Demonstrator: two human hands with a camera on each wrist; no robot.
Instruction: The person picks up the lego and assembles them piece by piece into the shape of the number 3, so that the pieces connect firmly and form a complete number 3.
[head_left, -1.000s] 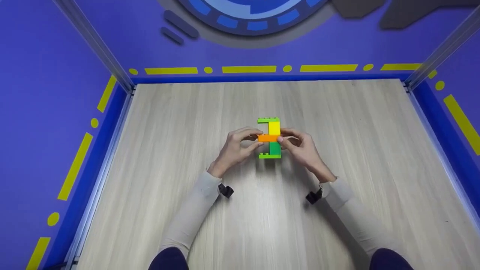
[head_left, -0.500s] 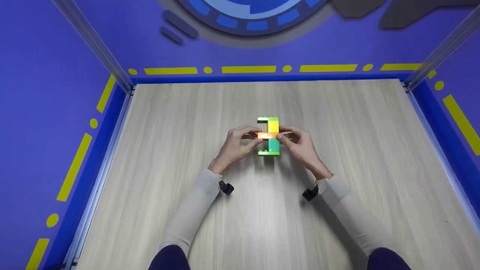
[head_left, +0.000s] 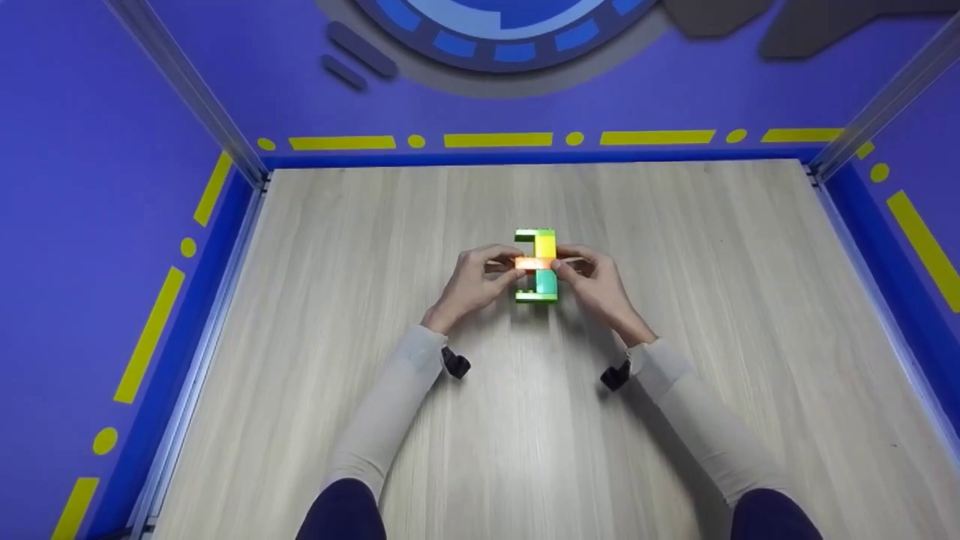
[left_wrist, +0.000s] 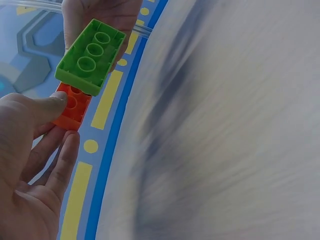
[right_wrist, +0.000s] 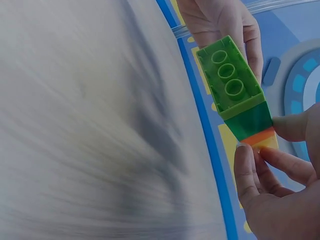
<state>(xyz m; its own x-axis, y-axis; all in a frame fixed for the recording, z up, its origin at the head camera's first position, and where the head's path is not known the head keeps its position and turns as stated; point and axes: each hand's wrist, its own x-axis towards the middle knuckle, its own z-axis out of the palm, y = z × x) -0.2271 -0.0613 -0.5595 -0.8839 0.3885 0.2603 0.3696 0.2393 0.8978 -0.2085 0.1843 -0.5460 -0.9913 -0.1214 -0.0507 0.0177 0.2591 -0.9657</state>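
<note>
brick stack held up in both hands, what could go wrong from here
The brick stack is off the table, and both the left hand and the right hand pinch it only at the thin orange brick in the middle, so it could slip or twist and drop. Pressure there might also pop the green bottom brick loose.

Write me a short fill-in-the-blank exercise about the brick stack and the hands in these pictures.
1. Both hands pinch the ends of the ____ brick in the stack.
2. The left hand and the right hand hold the stack above a ____ table.
3. The brick between the orange one and the top light-green one is ____.
4. In the wrist views, the underside of the light-green brick shows ____ round tubes.

Missing words: orange; wooden; yellow; three
</note>
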